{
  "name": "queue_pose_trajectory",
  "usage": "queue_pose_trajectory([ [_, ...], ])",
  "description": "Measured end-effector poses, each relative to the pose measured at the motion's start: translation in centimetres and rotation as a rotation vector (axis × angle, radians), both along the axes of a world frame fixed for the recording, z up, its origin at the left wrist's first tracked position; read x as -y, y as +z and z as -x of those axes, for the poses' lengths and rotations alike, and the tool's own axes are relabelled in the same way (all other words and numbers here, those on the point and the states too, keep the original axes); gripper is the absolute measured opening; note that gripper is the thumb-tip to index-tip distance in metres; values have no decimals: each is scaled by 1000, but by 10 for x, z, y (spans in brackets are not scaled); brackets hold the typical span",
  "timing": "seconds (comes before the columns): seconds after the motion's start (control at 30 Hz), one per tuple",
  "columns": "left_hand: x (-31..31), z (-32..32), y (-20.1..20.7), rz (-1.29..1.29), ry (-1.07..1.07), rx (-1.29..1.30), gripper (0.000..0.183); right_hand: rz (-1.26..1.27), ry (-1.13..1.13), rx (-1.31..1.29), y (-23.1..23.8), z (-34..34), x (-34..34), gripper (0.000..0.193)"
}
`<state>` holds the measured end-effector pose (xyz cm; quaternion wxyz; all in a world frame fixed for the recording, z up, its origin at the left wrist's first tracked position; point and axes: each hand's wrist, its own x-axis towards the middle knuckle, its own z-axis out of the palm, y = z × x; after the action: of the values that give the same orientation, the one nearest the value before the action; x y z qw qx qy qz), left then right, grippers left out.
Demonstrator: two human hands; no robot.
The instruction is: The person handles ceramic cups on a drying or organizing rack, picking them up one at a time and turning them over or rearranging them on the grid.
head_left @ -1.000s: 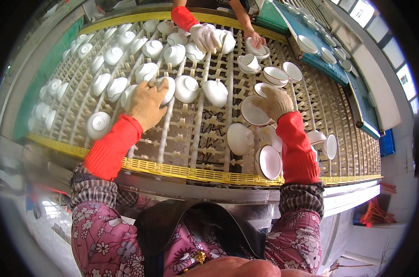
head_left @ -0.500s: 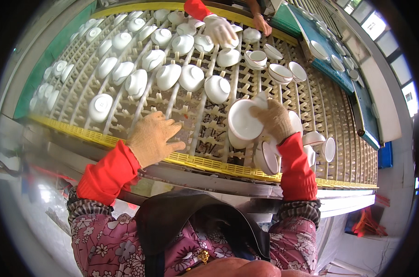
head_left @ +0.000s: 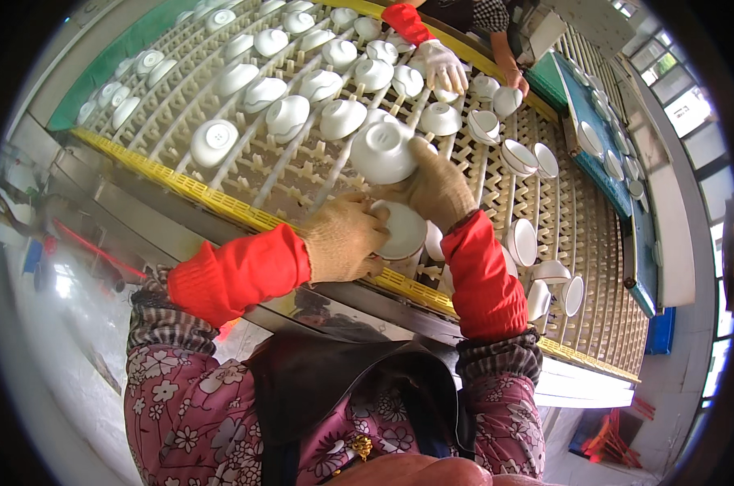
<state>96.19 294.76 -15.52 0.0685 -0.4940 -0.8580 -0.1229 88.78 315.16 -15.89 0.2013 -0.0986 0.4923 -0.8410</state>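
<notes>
My right hand, in a tan knit glove, grips an overturned white bowl by its right side, base up, over the slatted conveyor. Just below it, my left hand, gloved the same way, has its fingers closed at the left rim of a second white bowl, whose inside faces me. Part of that bowl's upper edge is hidden by my right glove. Several overturned white bowls, such as one at the left, rest on the pegged slats around my hands.
Across the conveyor are a co-worker's white-gloved hand and a bare hand touching a bowl. More bowls lie tipped at the right. A teal belt carries bowls there. A yellow edge strip runs along the near side.
My right hand has moved left and away from me, now with an overturned bowl. My left hand has gone right and closed on a bowl. The view has shifted.
</notes>
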Motion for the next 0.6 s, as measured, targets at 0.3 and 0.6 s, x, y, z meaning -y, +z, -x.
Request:
queue_pose_trajectory([
  [0.3, -11, 9, -20, 42, 207, -35, 48, -1487, -633, -698, 12, -26, -94, 46],
  [0.6, 41, 41, 24, -275, 348, 200, 30, -1803, -785, -219, -29, -91, -188, 57],
])
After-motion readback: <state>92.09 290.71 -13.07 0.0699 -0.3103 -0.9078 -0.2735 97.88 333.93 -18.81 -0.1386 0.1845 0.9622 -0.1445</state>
